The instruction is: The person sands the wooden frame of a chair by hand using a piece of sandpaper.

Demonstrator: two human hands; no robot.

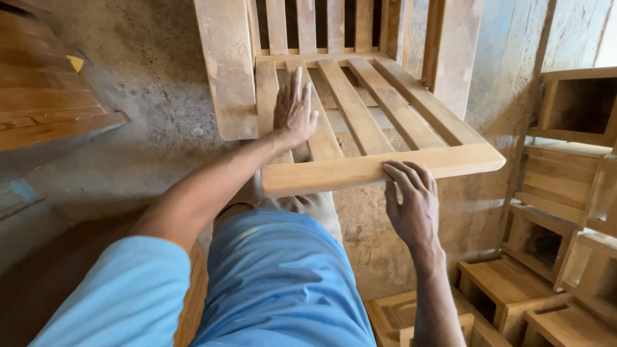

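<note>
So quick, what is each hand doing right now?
Left hand: open, lying flat on a seat slat of the wooden chair.
Right hand: open, fingers resting on the chair's front rail, not gripping.

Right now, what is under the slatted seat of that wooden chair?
Through the gaps of the slatted seat show a lower crosspiece and dusty floor. The left hand lies flat on the slats, hiding what is beneath it.

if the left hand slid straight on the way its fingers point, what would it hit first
The left hand lies flat on the chair seat slats, fingers pointing toward the chair back. Sliding on, it would probably meet the back's lower rail first, though depth is hard to judge.
</note>
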